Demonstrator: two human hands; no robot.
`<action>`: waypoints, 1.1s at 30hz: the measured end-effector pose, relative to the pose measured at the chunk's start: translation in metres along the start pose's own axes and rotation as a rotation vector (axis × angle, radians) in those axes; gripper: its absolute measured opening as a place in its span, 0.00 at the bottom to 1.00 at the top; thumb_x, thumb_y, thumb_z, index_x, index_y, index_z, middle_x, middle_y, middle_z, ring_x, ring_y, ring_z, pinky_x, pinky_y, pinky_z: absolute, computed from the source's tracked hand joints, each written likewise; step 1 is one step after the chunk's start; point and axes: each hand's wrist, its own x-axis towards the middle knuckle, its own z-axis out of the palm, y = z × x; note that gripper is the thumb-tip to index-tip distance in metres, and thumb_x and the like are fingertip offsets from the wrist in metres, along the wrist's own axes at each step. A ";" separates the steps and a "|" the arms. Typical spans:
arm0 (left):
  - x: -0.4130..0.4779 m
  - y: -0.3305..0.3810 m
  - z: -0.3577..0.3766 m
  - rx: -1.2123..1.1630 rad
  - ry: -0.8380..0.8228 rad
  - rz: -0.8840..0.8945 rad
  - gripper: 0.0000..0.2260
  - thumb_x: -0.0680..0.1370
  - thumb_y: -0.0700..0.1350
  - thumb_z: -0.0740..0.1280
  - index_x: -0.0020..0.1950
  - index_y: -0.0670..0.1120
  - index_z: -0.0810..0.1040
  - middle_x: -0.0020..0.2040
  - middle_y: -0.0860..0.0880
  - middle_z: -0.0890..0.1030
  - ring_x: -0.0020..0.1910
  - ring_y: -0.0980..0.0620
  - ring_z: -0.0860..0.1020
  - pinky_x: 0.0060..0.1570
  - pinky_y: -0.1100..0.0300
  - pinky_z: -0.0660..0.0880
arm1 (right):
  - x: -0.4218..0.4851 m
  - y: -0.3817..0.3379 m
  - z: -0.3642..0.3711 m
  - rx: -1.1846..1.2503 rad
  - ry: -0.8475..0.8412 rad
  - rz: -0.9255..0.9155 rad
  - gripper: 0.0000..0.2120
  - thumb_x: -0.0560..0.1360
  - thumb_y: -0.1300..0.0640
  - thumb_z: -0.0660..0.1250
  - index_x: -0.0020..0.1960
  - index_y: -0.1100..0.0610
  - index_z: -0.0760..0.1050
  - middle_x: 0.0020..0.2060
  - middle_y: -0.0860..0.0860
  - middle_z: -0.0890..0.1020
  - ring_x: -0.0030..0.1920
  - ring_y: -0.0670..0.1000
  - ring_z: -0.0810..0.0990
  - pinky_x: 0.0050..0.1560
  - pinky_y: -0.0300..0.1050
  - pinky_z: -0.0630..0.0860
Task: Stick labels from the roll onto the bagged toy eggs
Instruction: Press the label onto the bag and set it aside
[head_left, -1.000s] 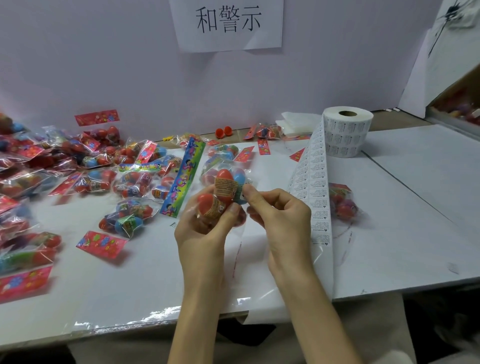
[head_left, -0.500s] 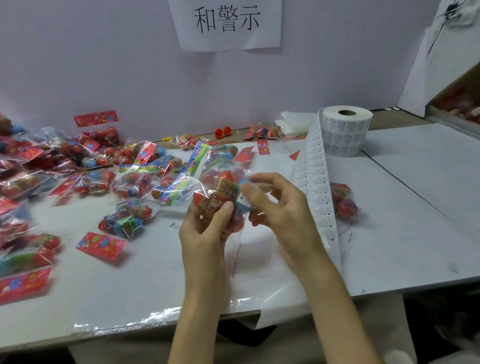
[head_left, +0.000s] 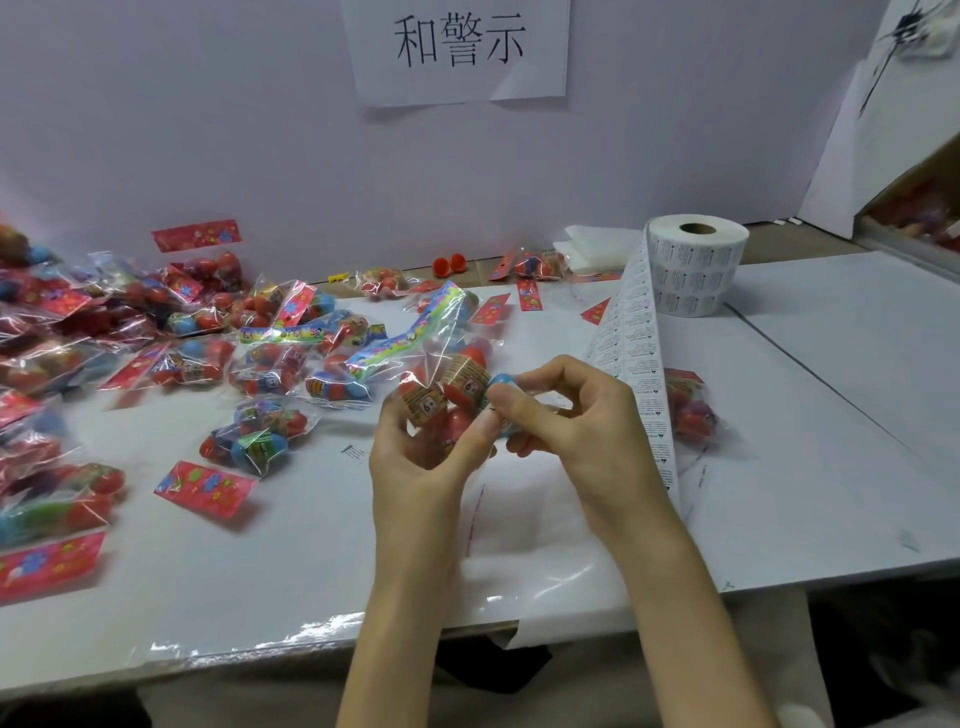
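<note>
Pile of bagged eggs: it crowds the left of the counter, and we see no clear split between labelled and unlabelled bags. We judge that a finished bag dropped there could be labelled twice, or another one skipped.
Red cards: a few lie loose just beside the pile, and a sticky label brushed across one could catch on it.
Left hand: its fingers are curled round the held bag, with the thumb against the front. If this grip slackens, the eggs could roll inside the film and shift under the press.
Held bag: it is up off the counter between both hands, mid-counter, with its film crinkled over round eggs. We expect a label could wrinkle or lift at an edge here.
Right hand: thumb and forefinger pinch the bag's right end over a blue egg, and the other fingers are loosely curled. The label itself is hidden, so we cannot tell whether it sits flat.
Label strip: it runs from the roll, behind the right hand and off the counter's near edge. A snagging wrist could drag it.
Roll: it stands on end at the back right, and a tug on the strip could topple or unwind it.
Bag under the strip: it is partly covered and easy to overlook.
</note>
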 end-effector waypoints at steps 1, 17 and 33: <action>0.000 0.000 0.000 -0.003 0.001 -0.009 0.25 0.70 0.48 0.78 0.67 0.48 0.78 0.55 0.46 0.87 0.56 0.45 0.85 0.53 0.57 0.81 | 0.000 0.000 0.000 0.034 -0.002 0.010 0.09 0.68 0.52 0.78 0.38 0.56 0.81 0.35 0.55 0.85 0.30 0.54 0.82 0.34 0.46 0.80; 0.001 -0.003 -0.003 -0.017 -0.022 0.023 0.27 0.67 0.50 0.78 0.64 0.48 0.79 0.54 0.46 0.87 0.55 0.45 0.85 0.48 0.61 0.80 | 0.000 -0.002 -0.002 0.058 -0.047 0.028 0.16 0.65 0.50 0.77 0.42 0.61 0.78 0.34 0.54 0.83 0.29 0.54 0.81 0.32 0.46 0.80; 0.000 -0.002 -0.001 -0.009 0.039 0.023 0.26 0.67 0.52 0.78 0.64 0.48 0.80 0.54 0.44 0.87 0.56 0.41 0.85 0.56 0.45 0.81 | 0.001 0.001 -0.006 0.048 -0.145 0.028 0.19 0.68 0.51 0.77 0.54 0.57 0.79 0.46 0.54 0.81 0.34 0.54 0.84 0.37 0.44 0.81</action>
